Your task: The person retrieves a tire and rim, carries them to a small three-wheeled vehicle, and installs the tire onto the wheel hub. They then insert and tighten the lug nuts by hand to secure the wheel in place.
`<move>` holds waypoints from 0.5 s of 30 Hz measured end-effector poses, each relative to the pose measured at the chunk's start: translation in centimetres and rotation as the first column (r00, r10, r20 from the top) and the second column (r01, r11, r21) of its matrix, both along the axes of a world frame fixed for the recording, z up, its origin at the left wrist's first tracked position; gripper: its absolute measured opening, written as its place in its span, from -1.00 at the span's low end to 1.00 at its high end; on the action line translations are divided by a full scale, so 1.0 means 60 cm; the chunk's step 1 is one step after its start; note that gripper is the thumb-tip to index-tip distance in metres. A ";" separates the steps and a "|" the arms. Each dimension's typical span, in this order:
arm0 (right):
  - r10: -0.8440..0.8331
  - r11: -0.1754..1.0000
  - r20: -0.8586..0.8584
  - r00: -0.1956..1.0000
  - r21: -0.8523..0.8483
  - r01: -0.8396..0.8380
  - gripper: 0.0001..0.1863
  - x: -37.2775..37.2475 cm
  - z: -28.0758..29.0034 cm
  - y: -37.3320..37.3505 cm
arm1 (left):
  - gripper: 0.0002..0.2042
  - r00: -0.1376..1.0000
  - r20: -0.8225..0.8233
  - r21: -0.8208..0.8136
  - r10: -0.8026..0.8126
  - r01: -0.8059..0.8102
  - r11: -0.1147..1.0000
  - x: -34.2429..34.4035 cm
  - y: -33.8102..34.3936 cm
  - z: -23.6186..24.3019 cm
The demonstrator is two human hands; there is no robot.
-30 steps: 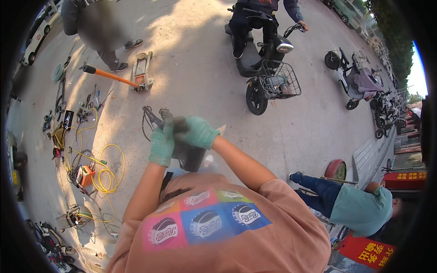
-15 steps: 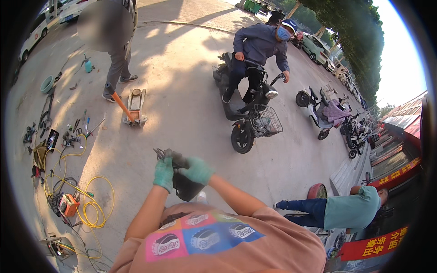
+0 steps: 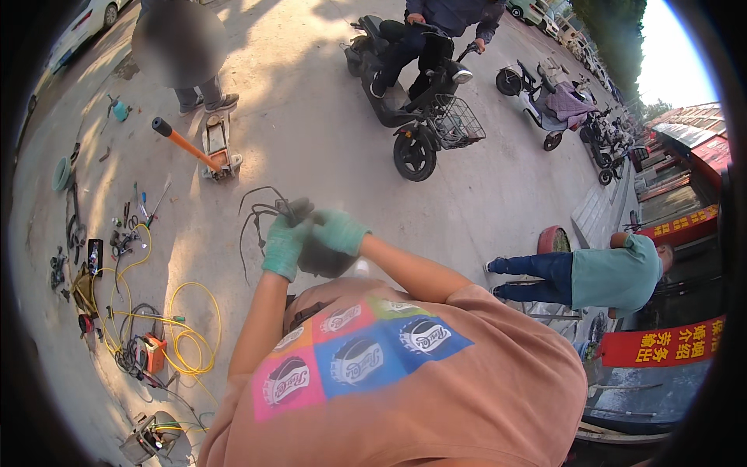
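Observation:
Both my hands wear green work gloves in front of my body. My left hand (image 3: 285,245) is closed round a black part with thin cables; several black cables (image 3: 257,212) loop out above and to its left. My right hand (image 3: 341,232) is closed on the same dark thing from the right side. Beneath the gloves hangs the black part's broad, blurred body (image 3: 323,258); what kind of part it is I cannot make out. The fingertips are partly hidden behind it.
Ahead stands a floor jack (image 3: 218,148) with an orange handle, a person behind it. A person sits on a black electric scooter (image 3: 416,117). Tools, yellow hose (image 3: 191,342) and an orange machine (image 3: 153,352) lie at left. Another person (image 3: 591,279) stands right, near a round planter (image 3: 553,241).
The view has tilted downward, so the scooter and jack sit higher in the picture. The black cables now spread out in loops above my left hand. Both hands stay on the black part.

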State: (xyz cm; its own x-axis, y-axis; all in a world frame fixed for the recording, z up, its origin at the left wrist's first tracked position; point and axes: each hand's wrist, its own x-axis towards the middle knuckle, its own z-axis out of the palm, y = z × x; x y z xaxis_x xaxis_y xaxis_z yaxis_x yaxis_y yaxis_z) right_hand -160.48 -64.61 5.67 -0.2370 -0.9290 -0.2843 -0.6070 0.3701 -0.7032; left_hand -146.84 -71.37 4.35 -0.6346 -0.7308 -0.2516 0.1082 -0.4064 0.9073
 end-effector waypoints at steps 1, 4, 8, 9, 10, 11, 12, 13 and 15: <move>-0.011 1.000 0.039 0.999 -0.011 0.011 -0.59 -0.003 -0.010 0.003 | -0.51 1.000 -0.019 0.016 0.004 -0.004 1.000 -0.001 0.004 -0.005; -0.110 0.994 0.186 0.976 0.003 0.111 -0.54 -0.018 -0.031 0.013 | -0.50 1.000 -0.024 -0.053 -0.004 0.003 0.999 -0.011 0.009 -0.033; -0.400 0.916 0.477 0.782 0.195 0.350 -0.55 -0.057 -0.009 0.023 | -0.61 0.993 0.000 -0.105 0.116 -0.116 0.988 -0.009 0.012 -0.019; -0.427 0.904 0.489 0.761 0.216 0.368 -0.57 -0.069 0.003 0.028 | -0.63 0.988 0.041 -0.032 0.151 -0.150 0.988 0.003 -0.001 -0.017; -0.248 0.961 0.310 0.918 -0.038 0.272 -0.61 -0.092 -0.034 0.043 | -0.65 0.979 0.092 0.046 0.182 -0.187 0.981 0.012 -0.008 -0.016; -0.369 0.924 0.442 0.817 0.081 0.373 -0.62 -0.089 -0.006 0.045 | -0.68 0.973 0.096 0.035 0.208 -0.213 0.977 0.025 -0.014 -0.024; -0.502 0.857 0.538 0.677 0.203 0.474 -0.64 -0.089 0.027 0.050 | -0.70 0.968 0.101 0.030 0.231 -0.235 0.972 0.032 -0.019 -0.029; -0.505 0.855 0.496 0.706 0.173 0.489 -0.66 -0.104 0.022 0.057 | -0.71 0.970 0.104 0.039 0.220 -0.225 0.974 0.030 -0.018 -0.026; -0.420 0.882 0.599 0.682 0.093 0.461 -0.69 -0.133 0.005 0.063 | -0.72 0.976 0.125 0.005 0.176 -0.178 0.984 0.027 -0.018 -0.015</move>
State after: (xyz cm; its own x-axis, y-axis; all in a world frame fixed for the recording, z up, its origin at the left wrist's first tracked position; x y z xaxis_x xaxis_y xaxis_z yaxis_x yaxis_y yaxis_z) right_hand -168.45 -60.80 5.97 -0.4286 -0.7808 -0.4547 0.1563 0.4316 -0.8884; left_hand -145.23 -72.43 3.43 -0.4590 -0.8237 -0.3328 0.0669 -0.4055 0.9116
